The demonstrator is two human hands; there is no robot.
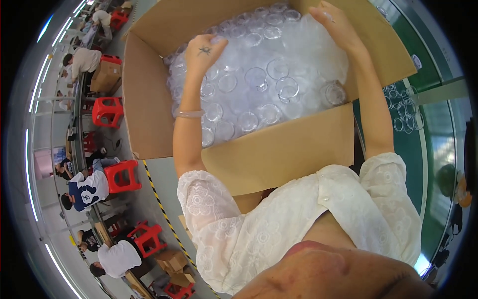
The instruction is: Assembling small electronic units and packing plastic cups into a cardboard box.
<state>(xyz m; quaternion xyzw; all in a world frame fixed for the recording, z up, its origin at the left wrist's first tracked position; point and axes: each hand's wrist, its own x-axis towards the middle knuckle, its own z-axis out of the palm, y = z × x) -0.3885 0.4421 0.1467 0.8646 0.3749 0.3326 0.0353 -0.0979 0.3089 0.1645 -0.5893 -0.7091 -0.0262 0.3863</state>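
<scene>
A large open cardboard box (pixel 279 149) is in front of me, filled with many clear round cups (pixel 256 77) with small handles. A thin, cloudy plastic film (pixel 318 55) spreads over the cups, heaviest toward the right side. My left hand (pixel 204 52) is closed above the box's left part, and a pale bit of the film shows at its fingers. Over the far right of the box, my right hand (pixel 334 25) is also closed, pinching the film's edge. The cups beneath the film are partly blurred by it.
Several clear cups (pixel 404 112) stand on a green surface (pixel 416 164) just right of the box. On the left, people sit along a work line among red stools (pixel 107 111). Yellow-and-black tape (pixel 162 209) marks the floor, with smaller cartons (pixel 172 261) nearby.
</scene>
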